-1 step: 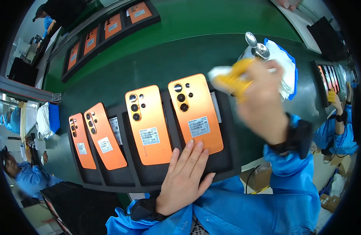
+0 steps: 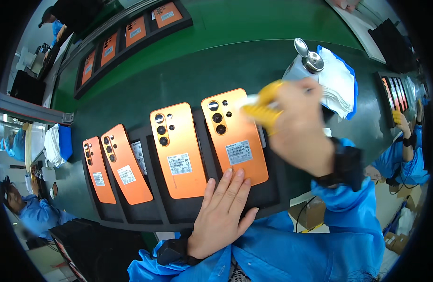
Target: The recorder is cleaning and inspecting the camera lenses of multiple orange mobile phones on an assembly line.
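The left hand is lying flat, fingers straight and close together, thumb out, not gripping anything. Fingertips are on the near end of the right-hand phone, covering a bit of it. That orange phone is in the slot at the right edge of a black tray, and its camera end looks like it pokes over the tray's far edge. A white label peeks out beside it, mostly hidden. Three more orange phones run toward the tray's left edge.

The right hand is a blur tbh, but it looks pinched on a white cloth, with something yellow around the fingers. Can't tell if the cloth actually touches the phone's far right corner.

Past that hand there's a bottle with its metal lid flipped up, bottom part hidden, next to white cloths hiding most of a blue bin. Way over toward the far left of the bench, another tray of orange phones, camera ends hard to make out.
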Action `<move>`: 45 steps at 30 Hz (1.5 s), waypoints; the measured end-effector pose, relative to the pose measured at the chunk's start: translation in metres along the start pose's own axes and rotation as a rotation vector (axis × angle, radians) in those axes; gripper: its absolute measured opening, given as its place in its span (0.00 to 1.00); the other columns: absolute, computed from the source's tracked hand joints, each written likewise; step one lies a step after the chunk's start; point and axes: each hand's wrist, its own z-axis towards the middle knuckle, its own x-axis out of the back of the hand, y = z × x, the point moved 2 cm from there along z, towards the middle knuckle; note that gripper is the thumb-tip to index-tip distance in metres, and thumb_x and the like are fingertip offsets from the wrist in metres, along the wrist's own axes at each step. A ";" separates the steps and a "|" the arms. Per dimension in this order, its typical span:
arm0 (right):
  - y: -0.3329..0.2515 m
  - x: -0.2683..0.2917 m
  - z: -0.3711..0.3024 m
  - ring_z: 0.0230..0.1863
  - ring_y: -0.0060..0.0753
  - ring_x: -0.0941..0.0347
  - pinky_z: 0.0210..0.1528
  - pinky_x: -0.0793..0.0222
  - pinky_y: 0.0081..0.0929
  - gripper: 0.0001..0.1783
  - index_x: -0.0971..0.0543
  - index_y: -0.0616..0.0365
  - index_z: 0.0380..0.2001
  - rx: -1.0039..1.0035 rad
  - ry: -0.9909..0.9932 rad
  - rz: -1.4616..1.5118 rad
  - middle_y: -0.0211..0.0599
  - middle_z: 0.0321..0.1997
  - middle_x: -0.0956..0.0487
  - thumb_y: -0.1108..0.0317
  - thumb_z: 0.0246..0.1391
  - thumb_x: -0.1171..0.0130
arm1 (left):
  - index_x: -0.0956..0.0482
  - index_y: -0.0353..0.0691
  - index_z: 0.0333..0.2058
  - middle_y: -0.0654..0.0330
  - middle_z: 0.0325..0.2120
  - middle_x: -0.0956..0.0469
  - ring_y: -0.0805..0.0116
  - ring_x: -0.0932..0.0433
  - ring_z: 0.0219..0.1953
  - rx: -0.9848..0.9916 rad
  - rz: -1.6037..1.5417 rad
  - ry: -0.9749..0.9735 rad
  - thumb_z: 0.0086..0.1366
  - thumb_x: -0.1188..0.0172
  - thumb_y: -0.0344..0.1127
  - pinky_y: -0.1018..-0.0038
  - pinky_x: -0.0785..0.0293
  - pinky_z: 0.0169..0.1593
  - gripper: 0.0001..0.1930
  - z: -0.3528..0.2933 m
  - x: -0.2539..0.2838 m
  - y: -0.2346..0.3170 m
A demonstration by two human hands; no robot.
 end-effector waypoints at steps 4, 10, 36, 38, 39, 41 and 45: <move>-0.015 -0.038 0.003 0.37 0.30 0.30 0.50 0.47 0.45 0.04 0.20 0.58 0.15 0.086 -0.056 0.201 0.28 0.28 0.29 0.71 0.37 0.40 | 0.32 0.36 0.59 0.51 0.63 0.38 0.55 0.44 0.68 -0.003 -0.004 0.001 0.56 0.35 0.43 0.51 0.52 0.66 0.33 0.001 0.003 0.002; -0.001 -0.029 -0.001 0.32 0.28 0.31 0.51 0.47 0.43 0.12 0.14 0.48 0.34 0.046 -0.104 0.089 0.26 0.32 0.26 0.73 0.44 0.38 | 0.31 0.36 0.58 0.51 0.63 0.37 0.55 0.43 0.68 -0.003 0.010 -0.009 0.56 0.35 0.44 0.51 0.52 0.66 0.32 0.000 0.001 0.002; 0.001 -0.029 0.002 0.39 0.30 0.29 0.55 0.51 0.48 0.08 0.16 0.55 0.24 -0.122 -0.173 0.284 0.30 0.31 0.29 0.74 0.34 0.37 | 0.30 0.37 0.57 0.52 0.63 0.37 0.56 0.43 0.67 0.006 0.030 -0.016 0.56 0.35 0.44 0.52 0.54 0.67 0.32 0.001 0.001 0.002; -0.009 -0.034 0.004 0.39 0.31 0.29 0.55 0.51 0.48 0.06 0.16 0.57 0.21 -0.066 -0.191 0.289 0.31 0.30 0.30 0.74 0.33 0.38 | 0.30 0.37 0.57 0.52 0.63 0.36 0.56 0.42 0.67 0.005 0.038 -0.027 0.56 0.35 0.44 0.52 0.54 0.67 0.32 0.001 0.002 0.003; -0.011 -0.036 0.006 0.39 0.31 0.29 0.55 0.51 0.49 0.05 0.16 0.57 0.20 -0.017 -0.164 0.247 0.31 0.30 0.30 0.74 0.33 0.38 | 0.30 0.37 0.57 0.52 0.63 0.36 0.56 0.42 0.67 0.006 0.040 -0.020 0.56 0.35 0.44 0.52 0.54 0.67 0.32 0.001 0.003 0.003; -0.011 -0.036 0.006 0.34 0.30 0.30 0.54 0.50 0.47 0.13 0.15 0.57 0.26 0.016 -0.131 0.209 0.30 0.30 0.27 0.79 0.32 0.40 | 0.30 0.38 0.58 0.52 0.63 0.36 0.56 0.42 0.67 0.003 0.041 -0.017 0.56 0.35 0.44 0.52 0.54 0.67 0.32 0.001 0.003 0.003; -0.007 -0.029 -0.001 0.35 0.30 0.30 0.53 0.50 0.45 0.13 0.15 0.57 0.27 -0.044 -0.220 0.221 0.30 0.30 0.27 0.79 0.33 0.40 | 0.30 0.38 0.58 0.53 0.63 0.36 0.56 0.42 0.67 0.006 0.057 -0.014 0.56 0.35 0.45 0.52 0.54 0.67 0.32 0.001 0.001 0.002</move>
